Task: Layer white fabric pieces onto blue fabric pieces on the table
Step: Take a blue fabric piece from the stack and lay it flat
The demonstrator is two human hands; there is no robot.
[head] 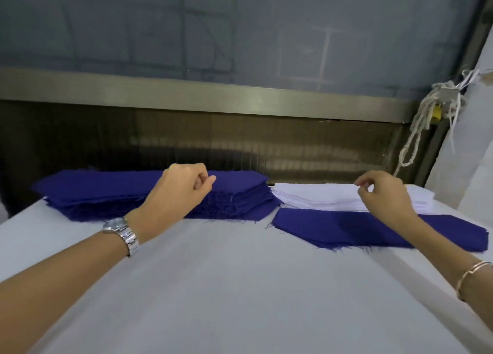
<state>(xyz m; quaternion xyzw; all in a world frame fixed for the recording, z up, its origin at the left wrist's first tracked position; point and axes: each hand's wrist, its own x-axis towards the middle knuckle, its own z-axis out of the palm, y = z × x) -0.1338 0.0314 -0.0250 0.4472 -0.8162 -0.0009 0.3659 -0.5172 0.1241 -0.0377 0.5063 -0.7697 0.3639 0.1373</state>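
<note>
A: Where's the white fabric?

B: One neat white stack (320, 197) at the table's (240, 287) far right, thin pale sheets. Just before it lies a low blue pile (346, 229) with frayed edges.

A: And more blue?

B: One thick blue stack (106, 191) at the far left, so there are two blue lots and one white.

A: The hands?

B: The left hand (181, 188) is over the blue stack, fingers curled tight on nothing visible. The right hand (384, 193) is over the white stack, thumb and forefinger close; whether it has a sheet I can't tell.

A: Anything else?

B: A wristwatch (121, 232), a bangle (472, 273), a knotted cord (421, 121) at the right.
</note>
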